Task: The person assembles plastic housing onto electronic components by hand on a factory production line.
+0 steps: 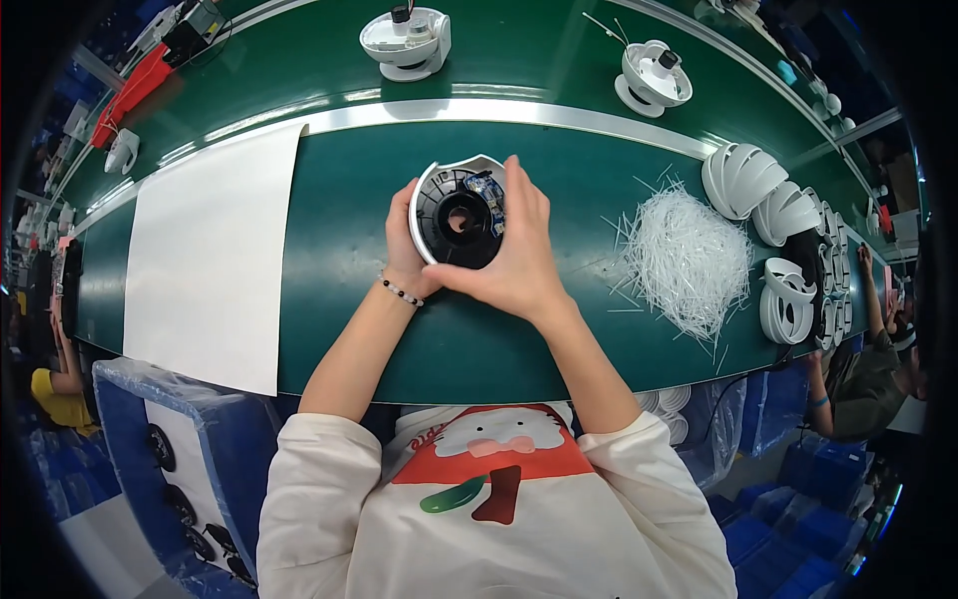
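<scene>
— What sort of place am I sitting in?

— A factory assembly line. My green workbench (339, 299) runs long beside a green conveyor belt (519, 60), a metal rail (499, 112) between them.

— What else tells you?

— Half-built white round units (405, 42) ride the belt. Stacked white vented housings (743, 180) and a heap of white cable ties (684, 258) sit to my right. Blue crates (788, 529) fill the floor, a tray of black parts (190, 499) waits at my left knee, and another worker (863, 369) sits alongside.
</scene>
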Motion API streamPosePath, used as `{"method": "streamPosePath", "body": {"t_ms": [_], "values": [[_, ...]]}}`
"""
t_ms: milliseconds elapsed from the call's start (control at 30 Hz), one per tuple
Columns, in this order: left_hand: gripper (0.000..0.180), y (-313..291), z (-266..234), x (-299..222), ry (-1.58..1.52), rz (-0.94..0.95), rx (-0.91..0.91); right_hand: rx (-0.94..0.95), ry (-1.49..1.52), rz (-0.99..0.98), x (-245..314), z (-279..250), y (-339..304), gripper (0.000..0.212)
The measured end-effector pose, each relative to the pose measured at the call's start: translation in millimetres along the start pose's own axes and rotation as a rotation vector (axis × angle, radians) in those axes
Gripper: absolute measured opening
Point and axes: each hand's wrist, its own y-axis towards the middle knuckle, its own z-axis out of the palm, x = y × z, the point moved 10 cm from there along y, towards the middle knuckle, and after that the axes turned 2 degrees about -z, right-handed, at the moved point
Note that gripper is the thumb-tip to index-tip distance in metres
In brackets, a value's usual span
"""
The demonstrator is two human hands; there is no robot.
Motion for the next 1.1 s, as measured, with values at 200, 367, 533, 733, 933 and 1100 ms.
{"method": "streamPosePath", "body": {"t_ms": [200, 367, 533, 733, 933, 1100], "values": [[0.070, -8.0, 19.2, 5.9, 0.039, -0.027, 0.117, 0.097, -0.176, -0.052, 4.6, 1.9, 0.4, 0.112], [0.081, -10.3, 19.7, 7.4, 0.088, -0.096, 0.157, 0.155, -0.193, -0.039, 6.8, 2.5, 2.5, 0.111], [0.078, -7.4, 23.9, 14.8, 0.071, -0.161, 0.171, 0.224, -0.138, -0.100, 6.8, -4.0, 6.6, 0.110], [0.055, -11.8, 27.8, -5.1, 0.161, 0.003, 0.151, 0.145, 0.012, -0.184, 13.5, -11.7, 13.4, 0.099], [0.042, 18.4, 15.0, -13.3, 0.213, -0.084, -0.030, -0.086, -0.005, -0.165, -7.6, -49.9, -17.3, 0.116], [0.028, 75.5, -76.9, -140.5, 0.272, 0.161, -0.348, -0.566, -0.306, -0.269, 0.8, -195.7, -52.5, 0.061]]}}
